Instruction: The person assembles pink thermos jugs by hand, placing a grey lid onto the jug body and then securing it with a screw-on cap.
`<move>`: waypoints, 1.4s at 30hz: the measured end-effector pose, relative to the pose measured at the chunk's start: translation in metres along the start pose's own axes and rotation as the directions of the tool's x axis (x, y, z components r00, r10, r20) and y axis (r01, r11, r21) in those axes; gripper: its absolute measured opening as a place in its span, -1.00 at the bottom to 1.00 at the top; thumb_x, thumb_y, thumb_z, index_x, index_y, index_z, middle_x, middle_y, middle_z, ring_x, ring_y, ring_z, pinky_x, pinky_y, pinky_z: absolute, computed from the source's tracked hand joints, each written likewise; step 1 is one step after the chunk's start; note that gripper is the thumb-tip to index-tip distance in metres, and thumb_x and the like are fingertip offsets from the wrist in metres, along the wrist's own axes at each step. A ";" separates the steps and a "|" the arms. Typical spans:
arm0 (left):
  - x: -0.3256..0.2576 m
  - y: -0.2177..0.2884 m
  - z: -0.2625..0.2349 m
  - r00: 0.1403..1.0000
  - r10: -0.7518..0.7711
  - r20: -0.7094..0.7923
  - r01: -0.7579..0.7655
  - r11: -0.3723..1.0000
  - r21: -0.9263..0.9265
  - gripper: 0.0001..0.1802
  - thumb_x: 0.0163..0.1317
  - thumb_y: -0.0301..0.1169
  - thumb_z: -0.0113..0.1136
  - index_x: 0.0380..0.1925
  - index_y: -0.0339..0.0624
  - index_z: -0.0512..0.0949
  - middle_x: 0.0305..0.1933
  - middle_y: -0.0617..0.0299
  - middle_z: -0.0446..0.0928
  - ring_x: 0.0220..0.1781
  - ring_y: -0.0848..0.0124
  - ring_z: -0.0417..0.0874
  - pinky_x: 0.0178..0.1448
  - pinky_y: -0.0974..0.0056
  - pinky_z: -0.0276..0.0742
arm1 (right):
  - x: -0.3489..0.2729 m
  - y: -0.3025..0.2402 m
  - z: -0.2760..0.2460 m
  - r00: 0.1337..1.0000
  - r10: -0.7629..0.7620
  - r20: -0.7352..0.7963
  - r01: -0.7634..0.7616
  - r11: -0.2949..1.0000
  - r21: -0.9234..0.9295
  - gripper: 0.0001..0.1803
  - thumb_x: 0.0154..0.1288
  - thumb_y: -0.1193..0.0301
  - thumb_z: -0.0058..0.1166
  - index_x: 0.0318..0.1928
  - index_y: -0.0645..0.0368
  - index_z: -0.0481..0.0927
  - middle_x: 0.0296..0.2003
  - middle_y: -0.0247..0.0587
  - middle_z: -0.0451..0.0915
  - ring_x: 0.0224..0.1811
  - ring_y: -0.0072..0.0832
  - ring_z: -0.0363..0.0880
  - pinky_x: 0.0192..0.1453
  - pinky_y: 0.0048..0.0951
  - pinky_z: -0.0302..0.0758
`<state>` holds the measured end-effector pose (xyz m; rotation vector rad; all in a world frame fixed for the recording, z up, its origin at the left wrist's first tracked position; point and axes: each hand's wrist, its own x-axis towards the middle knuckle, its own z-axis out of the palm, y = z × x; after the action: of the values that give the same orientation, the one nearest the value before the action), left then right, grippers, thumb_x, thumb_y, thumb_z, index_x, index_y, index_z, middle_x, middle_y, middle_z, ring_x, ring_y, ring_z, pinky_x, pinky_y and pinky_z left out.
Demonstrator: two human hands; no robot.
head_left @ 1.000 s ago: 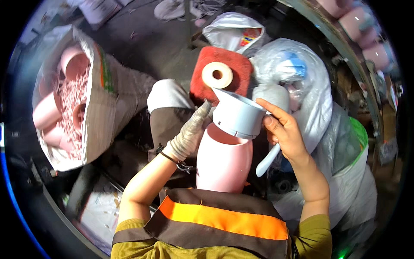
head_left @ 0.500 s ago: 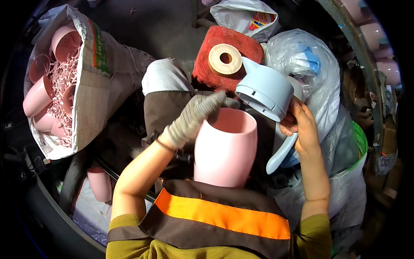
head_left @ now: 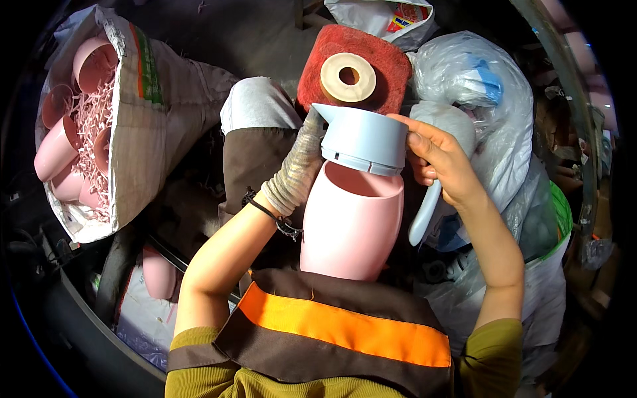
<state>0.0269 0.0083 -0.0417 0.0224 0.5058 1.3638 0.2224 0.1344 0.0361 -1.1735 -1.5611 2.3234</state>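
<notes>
A pink barrel-shaped jug body point(head_left: 352, 225) stands upright in front of my apron, its open mouth up. Just over its mouth is a light-blue jug top point(head_left: 365, 139) with a pointed spout at the left and a long curved handle at the right. The top is slightly tilted, and part of the pink opening still shows under it. My right hand point(head_left: 439, 158), bare, grips the top beside the handle. My left hand point(head_left: 298, 166), in a grey knit glove, is closed against the spout side; its fingertips are partly hidden.
Beyond the jug lies a red cloth pad point(head_left: 391, 73) with a roll of tape point(head_left: 348, 77) on it. At the left, a white woven sack point(head_left: 142, 132) holds pink jug bodies and shredded filler. Clear plastic bags point(head_left: 507, 126) crowd the right. Another pink body point(head_left: 159, 273) lies lower left.
My right hand has brought the light-blue top left and over the jug body's mouth, turning it more level. My left hand has moved from the rim to the top's spout side.
</notes>
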 end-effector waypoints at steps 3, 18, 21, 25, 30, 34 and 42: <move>0.005 -0.003 -0.007 0.998 -0.006 -0.058 0.001 0.997 -0.078 -0.09 0.15 0.31 0.25 0.24 -0.25 0.44 0.23 0.02 0.54 0.26 0.19 0.55 0.41 0.03 0.43 | 0.006 0.002 -0.006 0.997 -0.023 0.074 0.022 1.000 0.015 -0.48 0.52 0.21 0.04 0.37 0.16 0.42 -0.53 -0.63 0.39 -0.62 -0.86 0.15 -0.58 -0.77 0.12; 0.009 -0.013 -0.022 0.998 0.024 -0.066 -0.025 1.000 -0.016 -0.06 0.13 0.32 0.25 0.24 -0.27 0.44 0.21 0.00 0.55 0.22 0.21 0.59 0.36 0.04 0.48 | 0.019 0.025 -0.021 0.992 -0.093 0.088 0.103 0.988 -0.117 -0.45 0.48 0.08 0.08 0.33 0.10 0.49 -0.50 -0.62 0.44 -0.58 -0.85 0.20 -0.55 -0.74 0.11; 0.003 -0.014 -0.022 1.000 0.007 -0.030 -0.007 1.000 -0.001 -0.02 0.14 0.38 0.19 0.24 -0.30 0.44 0.18 0.02 0.57 0.20 0.24 0.60 0.35 0.05 0.49 | 0.021 0.029 -0.018 0.980 -0.176 0.096 0.191 0.963 -0.189 -0.47 0.47 0.12 0.10 0.31 0.12 0.50 -0.44 -0.59 0.50 -0.52 -0.85 0.26 -0.50 -0.73 0.17; -0.012 -0.008 -0.019 0.993 0.040 0.114 -0.066 0.969 0.238 -0.01 0.15 0.34 0.23 0.28 -0.31 0.40 0.17 0.12 0.56 0.21 0.35 0.57 0.35 0.20 0.46 | 0.020 0.034 -0.011 0.941 -0.315 0.122 0.332 0.929 -0.161 -0.52 0.48 0.25 0.10 0.32 0.17 0.49 -0.12 -0.40 0.64 -0.19 -0.74 0.53 -0.12 -0.66 0.48; -0.025 0.005 -0.004 0.993 -0.041 0.109 -0.021 0.857 0.516 -0.28 0.25 -0.02 0.32 0.26 -0.28 0.41 0.04 0.27 0.56 0.08 0.53 0.52 0.22 0.36 0.45 | 0.011 0.035 -0.012 0.963 -0.215 0.161 0.238 0.960 -0.146 -0.49 0.47 0.24 0.08 0.33 0.16 0.47 0.04 -0.34 0.57 -0.04 -0.66 0.41 0.06 -0.57 0.32; -0.032 0.003 0.012 0.997 0.016 0.075 -0.058 0.799 0.599 -0.35 0.25 -0.16 0.29 0.25 -0.29 0.41 0.01 0.31 0.55 0.03 0.55 0.49 0.16 0.37 0.47 | 0.003 0.034 -0.013 0.952 -0.231 0.200 0.271 0.941 -0.204 -0.49 0.46 0.24 0.09 0.33 0.17 0.47 0.05 -0.34 0.57 -0.01 -0.63 0.38 0.07 -0.55 0.32; -0.036 0.001 0.004 0.998 -0.031 0.062 -0.019 0.742 0.670 -0.09 0.19 0.08 0.29 0.38 -0.28 0.27 0.26 0.17 0.46 0.27 0.41 0.45 0.39 0.25 0.32 | 0.004 0.033 -0.012 0.946 -0.214 0.244 0.255 0.955 -0.152 -0.50 0.46 0.33 0.10 0.34 0.21 0.45 0.25 -0.22 0.54 0.30 -0.50 0.44 0.40 -0.41 0.36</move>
<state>0.0236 -0.0242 -0.0257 0.6642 0.9210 1.1025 0.2382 0.1298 0.0042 -0.7194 -1.9075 2.2572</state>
